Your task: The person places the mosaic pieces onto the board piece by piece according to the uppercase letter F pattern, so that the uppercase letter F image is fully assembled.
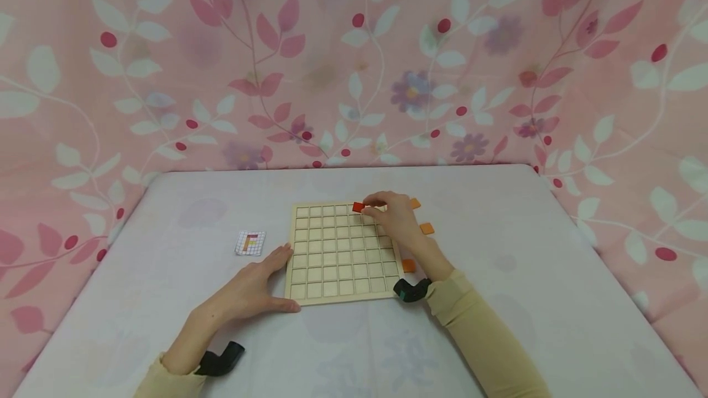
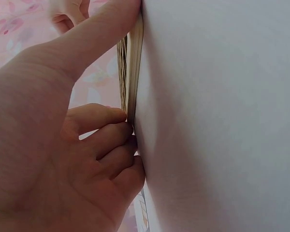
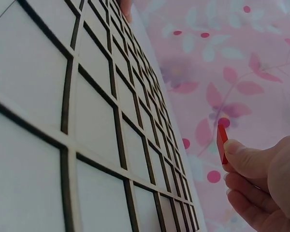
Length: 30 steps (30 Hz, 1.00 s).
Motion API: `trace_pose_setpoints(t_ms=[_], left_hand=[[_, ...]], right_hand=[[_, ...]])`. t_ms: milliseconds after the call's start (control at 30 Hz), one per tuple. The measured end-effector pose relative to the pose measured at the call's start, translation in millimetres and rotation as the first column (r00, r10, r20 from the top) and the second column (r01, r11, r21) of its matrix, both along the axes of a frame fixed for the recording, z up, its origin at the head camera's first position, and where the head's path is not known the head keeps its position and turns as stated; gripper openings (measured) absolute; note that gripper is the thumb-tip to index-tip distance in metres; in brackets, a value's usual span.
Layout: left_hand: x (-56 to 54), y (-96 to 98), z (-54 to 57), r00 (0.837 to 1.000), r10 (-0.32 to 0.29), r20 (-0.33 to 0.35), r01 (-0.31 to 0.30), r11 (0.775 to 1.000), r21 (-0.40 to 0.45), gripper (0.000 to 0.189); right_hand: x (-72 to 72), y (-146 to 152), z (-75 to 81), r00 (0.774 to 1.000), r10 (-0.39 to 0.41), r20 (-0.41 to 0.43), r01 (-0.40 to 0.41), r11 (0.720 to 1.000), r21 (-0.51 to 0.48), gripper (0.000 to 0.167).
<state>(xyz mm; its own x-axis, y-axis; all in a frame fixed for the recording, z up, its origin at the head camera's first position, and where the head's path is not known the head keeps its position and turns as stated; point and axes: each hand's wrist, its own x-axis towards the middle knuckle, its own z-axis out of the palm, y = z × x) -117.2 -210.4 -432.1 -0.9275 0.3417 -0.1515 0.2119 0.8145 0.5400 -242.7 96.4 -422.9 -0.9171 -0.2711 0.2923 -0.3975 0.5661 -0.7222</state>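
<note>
A pale wooden grid board (image 1: 329, 257) lies on the table. My left hand (image 1: 251, 287) rests at its left side, thumb at the near left corner and fingertips against the left edge. In the left wrist view, the fingers (image 2: 113, 150) touch the side of the board. My right hand (image 1: 394, 217) pinches a red square tile (image 1: 358, 207) between thumb and fingers, over the board's far edge. From the right wrist, the red tile (image 3: 222, 144) appears edge-on, apart from the grid. The grid cells that show hold no tiles.
Left of the board lies a small card (image 1: 251, 243) printed with a coloured grid pattern. Along the board's right side lie orange tiles (image 1: 427, 228), one partly behind my right hand. A pink floral cloth (image 1: 343, 66) hangs behind the white-covered table (image 1: 514, 300).
</note>
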Motion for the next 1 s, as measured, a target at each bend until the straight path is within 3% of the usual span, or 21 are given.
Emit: trace_pose_setpoints(t_ms=[567, 1000], left_hand=[[-0.5, 0.4, 0.4, 1.0, -0.005, -0.007, 0.005, 1.0, 0.008, 0.12], [-0.6, 0.5, 0.5, 1.0, -0.012, -0.011, 0.012, 1.0, 0.012, 0.119]], right_hand=[[-5.1, -5, -26.0, 1.0, -0.001, -0.022, 0.001, 1.0, 0.028, 0.019], [-7.0, -4, -34.5, 0.994, 0.058, -0.089, -0.054, 0.997, 0.051, 0.017]])
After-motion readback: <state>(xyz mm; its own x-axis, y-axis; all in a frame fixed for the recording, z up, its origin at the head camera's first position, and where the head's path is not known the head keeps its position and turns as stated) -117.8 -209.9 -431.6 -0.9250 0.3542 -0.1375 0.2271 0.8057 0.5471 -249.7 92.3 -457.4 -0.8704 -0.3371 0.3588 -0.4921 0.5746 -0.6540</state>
